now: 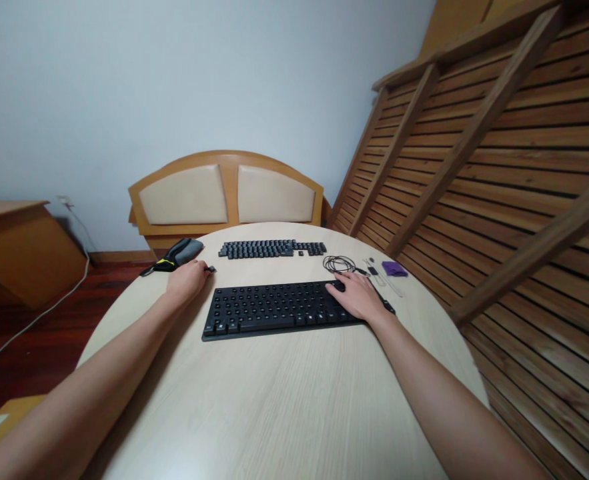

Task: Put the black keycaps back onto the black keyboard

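Observation:
A black keyboard (274, 307) lies on the round table, with most of its keycaps off and a row of caps still on along the near edge. My right hand (357, 295) rests on the keyboard's right end, fingers spread and palm down. Left of the keyboard, my left hand (189, 283) pinches a small black keycap (211, 269) just above the table. Behind the keyboard, loose keycaps (261, 249) lie in rows, with a smaller group (315, 249) to their right. A coiled black cable (341, 263) lies beyond my right hand.
A black and grey brush-like item with yellow trim (179, 253) lies at the table's left edge. To the right are a purple cloth (394, 269) and thin metal tools (380, 275). A padded headboard (231, 190) stands behind; a slatted wooden frame (504, 153) leans at right.

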`<state>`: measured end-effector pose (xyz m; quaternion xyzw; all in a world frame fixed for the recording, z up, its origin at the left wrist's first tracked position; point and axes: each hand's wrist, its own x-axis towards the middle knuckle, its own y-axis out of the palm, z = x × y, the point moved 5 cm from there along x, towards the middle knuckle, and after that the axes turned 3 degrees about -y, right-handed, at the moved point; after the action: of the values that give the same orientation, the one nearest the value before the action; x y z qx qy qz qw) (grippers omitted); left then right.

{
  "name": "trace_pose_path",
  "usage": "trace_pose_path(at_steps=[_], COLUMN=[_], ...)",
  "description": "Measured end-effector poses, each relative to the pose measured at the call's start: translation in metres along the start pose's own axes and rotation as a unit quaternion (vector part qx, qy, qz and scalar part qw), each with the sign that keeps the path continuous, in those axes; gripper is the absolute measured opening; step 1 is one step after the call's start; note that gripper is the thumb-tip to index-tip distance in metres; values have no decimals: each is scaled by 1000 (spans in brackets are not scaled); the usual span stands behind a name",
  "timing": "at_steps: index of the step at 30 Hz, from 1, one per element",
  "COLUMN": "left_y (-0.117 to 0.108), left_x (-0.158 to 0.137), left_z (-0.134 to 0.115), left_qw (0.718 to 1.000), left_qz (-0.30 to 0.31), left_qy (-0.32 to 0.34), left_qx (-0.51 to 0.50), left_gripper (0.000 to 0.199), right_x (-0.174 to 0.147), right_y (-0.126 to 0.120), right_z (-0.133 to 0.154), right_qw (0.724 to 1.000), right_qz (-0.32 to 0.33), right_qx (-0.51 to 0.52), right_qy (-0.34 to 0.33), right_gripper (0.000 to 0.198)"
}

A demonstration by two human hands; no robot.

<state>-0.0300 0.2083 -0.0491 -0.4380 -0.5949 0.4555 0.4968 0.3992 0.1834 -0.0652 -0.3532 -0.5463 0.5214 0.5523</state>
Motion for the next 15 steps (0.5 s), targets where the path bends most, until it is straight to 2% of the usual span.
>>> trace_pose_path(at_steps=[5, 9, 10, 12, 15], left_y=[-10, -22, -24, -27, -27], left_x=[-21, -39, -44, -53, -63], left_z=[-1, -14, -19, -29, -41], left_qw=[999, 989, 981, 945, 916], left_qz=[25, 18, 26, 59, 110], left_qy=[8, 73, 100, 152, 183], left_qx=[-42, -124, -162, -282, -339], left_gripper=[30, 42, 45, 49, 49], right_x=[0, -1, -2, -3, -6], right_y=[-1, -6, -7, -10, -17], right_z=[-1, 1, 1, 2, 8], right_qw=[1000, 999, 999, 999, 997], right_qz=[-12, -24, -27, -37, -79], right_qx=[12, 18, 18, 16, 4], right_qy=[8, 9, 10, 11, -10], right_gripper=[65, 62, 61, 58, 48])
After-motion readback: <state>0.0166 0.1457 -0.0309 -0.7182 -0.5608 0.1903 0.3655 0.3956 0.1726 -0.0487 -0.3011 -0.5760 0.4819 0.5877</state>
